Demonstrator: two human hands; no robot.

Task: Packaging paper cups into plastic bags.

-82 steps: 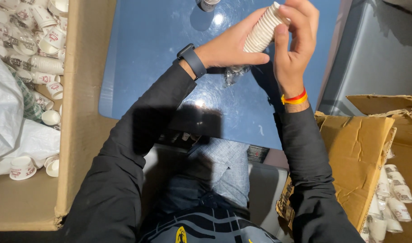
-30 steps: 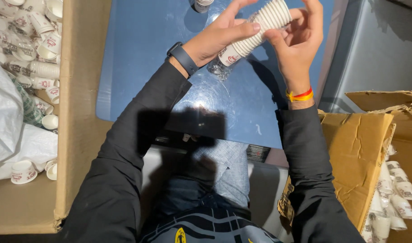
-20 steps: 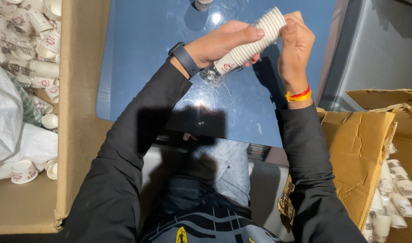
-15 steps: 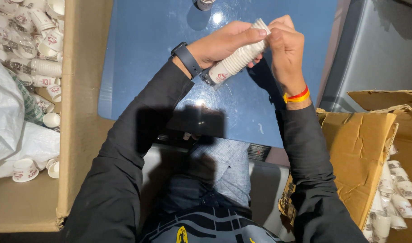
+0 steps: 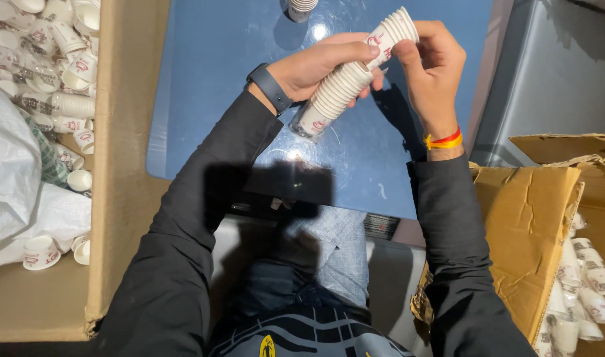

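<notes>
The person holds a stack of nested white paper cups with both hands above the blue counter. The stack is tilted, its open rims pointing up and to the right, its closed base pointing down toward the counter surface without visibly touching it. The left hand wraps around the middle of the stack, thumb laid along the top, fingers curled underneath and closed on the cups. The right hand grips the upper end, its fingers pinching the topmost cup rims. A dark watch sits on the left wrist; a red and yellow thread band circles the right wrist. A second short stack of cups stands on the counter at the far edge, well apart from the hands. To the left, an open cardboard box contains loose cups and white plastic bags. To the right, a torn cardboard box holds further cups in rows
</notes>
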